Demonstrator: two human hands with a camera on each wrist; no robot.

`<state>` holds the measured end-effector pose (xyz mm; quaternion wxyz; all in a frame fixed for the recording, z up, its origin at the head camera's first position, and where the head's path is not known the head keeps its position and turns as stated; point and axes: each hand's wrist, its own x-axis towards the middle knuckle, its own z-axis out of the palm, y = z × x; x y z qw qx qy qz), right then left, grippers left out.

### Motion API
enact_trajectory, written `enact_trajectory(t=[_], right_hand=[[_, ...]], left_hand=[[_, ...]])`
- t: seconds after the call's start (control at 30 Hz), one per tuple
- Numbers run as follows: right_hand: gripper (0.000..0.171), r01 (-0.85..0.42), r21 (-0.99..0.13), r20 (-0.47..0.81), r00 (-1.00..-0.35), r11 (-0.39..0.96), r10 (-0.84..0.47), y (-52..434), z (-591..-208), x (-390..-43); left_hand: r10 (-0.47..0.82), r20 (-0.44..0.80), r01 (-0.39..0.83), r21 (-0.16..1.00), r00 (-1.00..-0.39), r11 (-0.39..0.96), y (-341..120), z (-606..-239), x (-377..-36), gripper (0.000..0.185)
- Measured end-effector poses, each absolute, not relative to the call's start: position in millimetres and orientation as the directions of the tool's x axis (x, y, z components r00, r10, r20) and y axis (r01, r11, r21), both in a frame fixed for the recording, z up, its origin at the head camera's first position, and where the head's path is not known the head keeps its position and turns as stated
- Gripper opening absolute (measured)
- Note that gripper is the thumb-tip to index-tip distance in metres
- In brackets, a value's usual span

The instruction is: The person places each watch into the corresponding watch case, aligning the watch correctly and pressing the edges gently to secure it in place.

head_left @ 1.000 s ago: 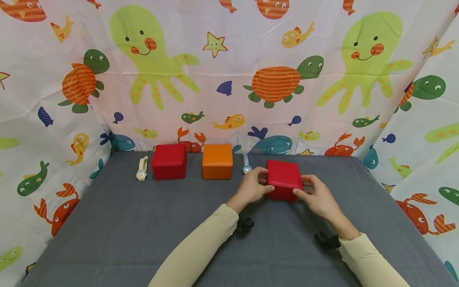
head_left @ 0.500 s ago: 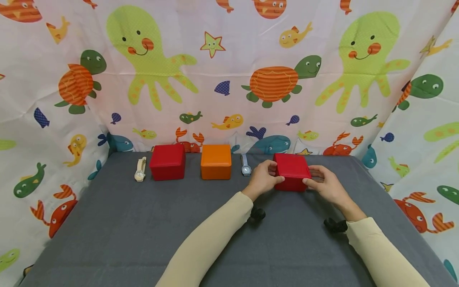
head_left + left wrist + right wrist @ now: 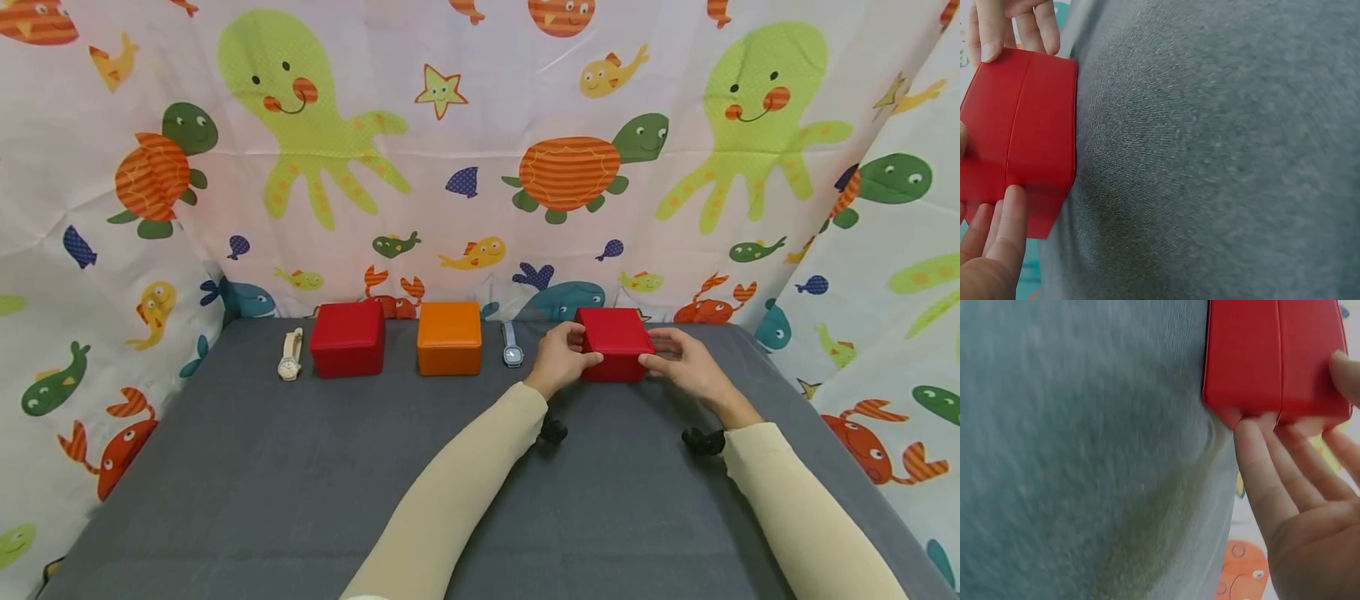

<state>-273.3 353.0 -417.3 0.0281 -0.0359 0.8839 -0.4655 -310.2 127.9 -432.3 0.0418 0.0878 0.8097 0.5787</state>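
Red box in hand (image 3: 613,342): we find it closed, at the far right of the tabletop (image 3: 300,467), close to the curtain.
Left hand (image 3: 561,360): grip closed on the box's left side.
Right hand (image 3: 678,362): fingers clasp its right side.
Row: red box (image 3: 348,337), orange box (image 3: 449,337), blue watch (image 3: 512,346) and white watch (image 3: 289,356).
Progress: we judge the box practically in line with the row; letting go remains.
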Motion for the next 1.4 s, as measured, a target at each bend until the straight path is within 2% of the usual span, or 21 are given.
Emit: enact_trajectory(t=[0.27,0.67,0.8,1.03,1.2,1.4], right_hand=[[0.069,-0.044,-0.83,-0.008,-0.996,0.556,-0.091,361.0,-413.5,-280.9],[0.068,-0.02,-0.83,-0.02,-0.998,0.557,-0.066,359.3,-416.9,-282.2],[0.071,0.015,-0.811,-0.04,-0.999,0.585,-0.031,358.3,-420.5,-273.8],[0.075,0.059,-0.769,-0.043,-0.998,0.637,0.04,347.2,-420.4,-247.0],[0.059,0.033,-0.741,0.002,-0.999,0.671,0.052,330.1,-418.0,-226.0],[0.039,-0.074,-0.732,0.076,-0.997,0.677,-0.028,290.8,-417.0,-215.9]], left_hand=[[0.165,0.033,0.078,0.958,-0.986,0.277,138.3,-426.7,-317.3,0.05],[0.155,0.011,0.062,0.943,-0.988,0.327,139.9,-424.0,-316.9,0.049],[0.183,0.011,0.073,0.939,-0.983,0.337,137.3,-424.0,-311.2,0.045],[0.287,0.082,0.179,0.927,-0.954,0.33,114.6,-424.2,-290.9,0.039],[0.35,0.13,0.26,0.899,-0.927,0.353,87.0,-421.4,-270.0,0.036],[0.343,0.173,0.291,0.898,-0.923,0.331,45.7,-425.1,-250.0,0.034]])
